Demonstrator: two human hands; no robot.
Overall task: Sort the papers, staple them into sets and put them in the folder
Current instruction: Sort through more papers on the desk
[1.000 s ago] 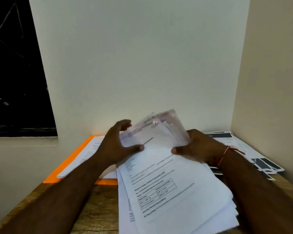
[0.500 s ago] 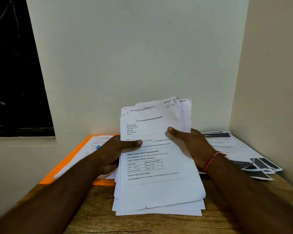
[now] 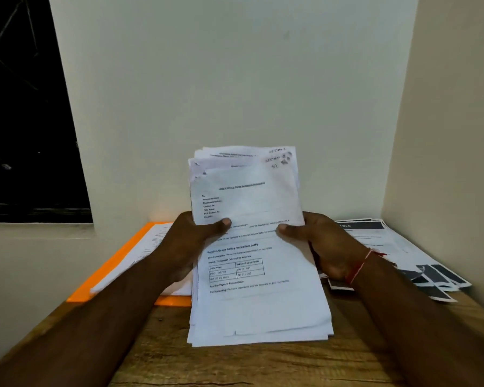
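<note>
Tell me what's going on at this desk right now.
A person holds a stack of printed papers upright, left hand gripping its left edge and right hand its right edge, thumbs on the front sheet. Its lower edge sits at the wooden table. An orange folder with loose sheets on it lies to the left; a pile of dark-printed sheets lies to the right. No stapler shows.

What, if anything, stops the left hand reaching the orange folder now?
Probably yes, reachable: the orange folder lies just beside the left hand, nothing between. But that hand grips the paper stack and would have to let go.
</note>
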